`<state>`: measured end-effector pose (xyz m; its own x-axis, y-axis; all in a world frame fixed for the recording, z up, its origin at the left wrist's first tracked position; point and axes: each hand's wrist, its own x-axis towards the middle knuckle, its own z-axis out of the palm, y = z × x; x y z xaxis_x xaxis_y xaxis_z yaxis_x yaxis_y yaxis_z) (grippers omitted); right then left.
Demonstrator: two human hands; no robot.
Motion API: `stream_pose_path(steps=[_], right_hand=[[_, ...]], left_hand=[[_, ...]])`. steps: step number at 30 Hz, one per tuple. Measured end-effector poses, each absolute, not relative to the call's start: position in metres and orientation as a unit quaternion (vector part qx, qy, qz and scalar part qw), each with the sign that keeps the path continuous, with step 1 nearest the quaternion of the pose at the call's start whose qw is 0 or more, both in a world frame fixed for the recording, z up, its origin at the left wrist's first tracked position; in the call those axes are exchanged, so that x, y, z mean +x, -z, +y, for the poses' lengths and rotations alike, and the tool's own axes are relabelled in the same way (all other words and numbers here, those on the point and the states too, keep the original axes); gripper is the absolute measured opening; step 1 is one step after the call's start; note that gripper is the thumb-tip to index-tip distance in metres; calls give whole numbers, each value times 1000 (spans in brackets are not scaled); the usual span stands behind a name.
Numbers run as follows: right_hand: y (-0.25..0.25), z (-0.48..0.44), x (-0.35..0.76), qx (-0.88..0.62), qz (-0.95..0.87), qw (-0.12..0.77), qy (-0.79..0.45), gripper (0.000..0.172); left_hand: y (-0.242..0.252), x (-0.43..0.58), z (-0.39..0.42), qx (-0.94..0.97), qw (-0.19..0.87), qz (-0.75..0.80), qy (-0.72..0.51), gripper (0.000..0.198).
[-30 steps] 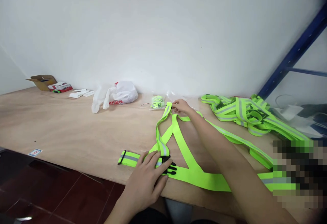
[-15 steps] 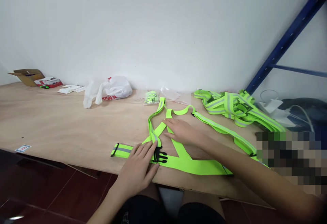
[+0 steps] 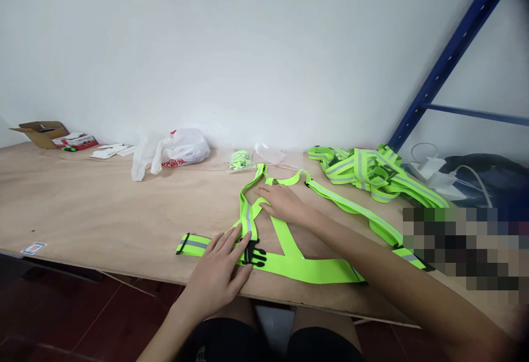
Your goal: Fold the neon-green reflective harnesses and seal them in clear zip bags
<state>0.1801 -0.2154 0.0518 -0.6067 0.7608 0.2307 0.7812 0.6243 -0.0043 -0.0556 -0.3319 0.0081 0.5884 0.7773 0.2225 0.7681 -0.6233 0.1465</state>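
Note:
A neon-green reflective vest point(image 3: 326, 270) made of elastic straps is spread out on the wooden table in front of me. My left hand point(image 3: 218, 267) lies over its waist strap beside a black buckle point(image 3: 252, 253), fingers stretched out. The buckle's prongs point right, and part of it is under my fingertips. Across the vest's crossing straps reaches my right hand point(image 3: 285, 203), with fingers extended, touching near the left shoulder strap point(image 3: 248, 210). Another strap point(image 3: 353, 203) with a grey stripe runs off to the right, ending by a black clip.
A heap of similar green vests point(image 3: 367, 174) lies at the back right. Along the wall sit a clear bag with a folded green vest point(image 3: 241, 160), a white plastic bag point(image 3: 188, 147), white cloths point(image 3: 111, 150) and an open cardboard box point(image 3: 41, 133). A blue metal post point(image 3: 446, 70) rises at right.
My right hand has shifted slightly left over the crossing straps, toward the left shoulder strap. My left hand stays by the buckle. The view has shifted a little.

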Motion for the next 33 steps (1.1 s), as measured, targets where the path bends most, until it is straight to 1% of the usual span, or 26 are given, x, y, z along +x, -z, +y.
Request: stream_pose_path(steps=[2,3,4,6,7,8,10,13,16,19,25,27,28,31,33], right_hand=[[-59,-204,163,-378,-915,96,105,45],[-61,-197,154,-338,-929,80,131,47],[-63,-191,146,-293,-942,58,154,45],[-65,-180,133,-218,-958,5,188,29],[-65,-176,129,-196,-960,-15,201,22],[-65,-173,126,-185,-959,-27,213,19],[-65,-171,126,-184,-955,-21,230,19],[-62,-174,136,-200,-951,22,237,20],[-57,-178,149,-236,-944,23,227,20],[-52,-180,157,-288,-935,23,205,19],[-41,-185,162,-393,-904,109,129,18],[-41,-189,161,-435,-888,121,85,15],[-41,-191,161,-460,-879,117,54,17],[-47,-193,155,-534,-841,71,-53,40],[-52,-190,149,-572,-813,42,-100,48]], left_hand=[[-10,-55,-332,892,17,433,-133,58],[-10,-55,-332,892,17,432,-132,57],[-11,-55,-332,893,16,431,-131,56],[-12,-55,-333,895,15,428,-126,55],[-12,-55,-333,896,14,426,-125,54],[-12,-55,-333,896,13,425,-126,54],[-12,-54,-333,895,9,426,-132,54],[-12,-54,-333,895,11,427,-133,54],[-14,-54,-333,896,23,427,-118,53],[-14,-54,-334,897,31,428,-105,53],[-13,-55,-334,896,30,427,-121,50],[-13,-55,-334,897,28,425,-121,50],[-13,-55,-334,898,27,423,-119,50],[-12,-55,-333,901,24,419,-113,51],[-12,-56,-333,902,23,416,-115,51]])
